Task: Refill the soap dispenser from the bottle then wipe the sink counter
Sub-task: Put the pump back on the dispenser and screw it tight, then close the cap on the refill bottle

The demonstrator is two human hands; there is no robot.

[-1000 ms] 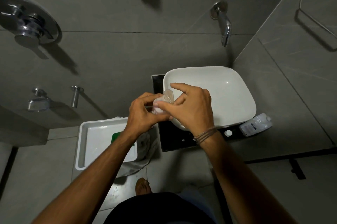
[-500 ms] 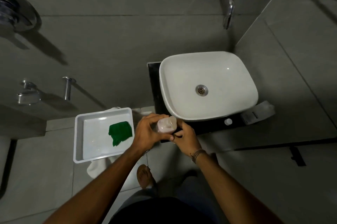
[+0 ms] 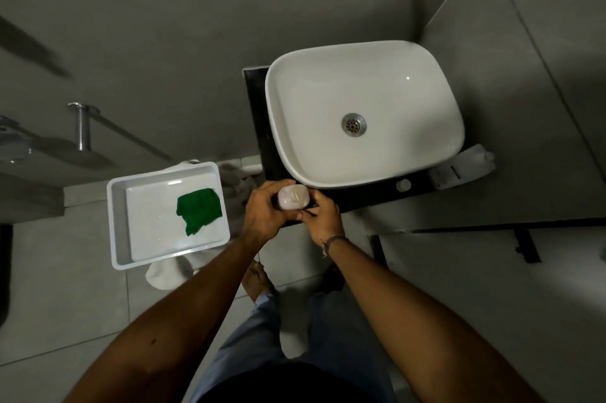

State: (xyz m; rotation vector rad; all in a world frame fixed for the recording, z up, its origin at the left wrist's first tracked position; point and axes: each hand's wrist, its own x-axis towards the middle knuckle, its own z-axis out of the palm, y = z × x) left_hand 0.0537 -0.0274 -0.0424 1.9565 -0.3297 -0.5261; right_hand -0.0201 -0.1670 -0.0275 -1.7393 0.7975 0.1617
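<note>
Two hands together at the front left corner of the dark table (image 3: 360, 197), both on one small pale dispenser (image 3: 292, 197). Left hand (image 3: 264, 212) wrapped round its left side, fingers curled over the top edge; right hand (image 3: 323, 219) pressed against its lower right, thumb and fingertips pinched close at the base, clamped on it as far as can be told. Dispenser seen end on, at 7 o'clock from the white basin (image 3: 364, 114) and just beside its rim, above the table edge; resting or lifted, cannot tell. Clear refill bottle (image 3: 464, 166) lying on its side at 4 o'clock from the basin, on the table, partly tucked under the basin rim. Small round white cap (image 3: 403, 185) on the table at 5 o'clock from the basin, just beside the bottle. White tray (image 3: 167, 214) at 9 o'clock from the hands, well apart from the table, with a crumpled green cloth (image 3: 198, 210) lying inside toward its right half. Thin band on the right wrist.
</note>
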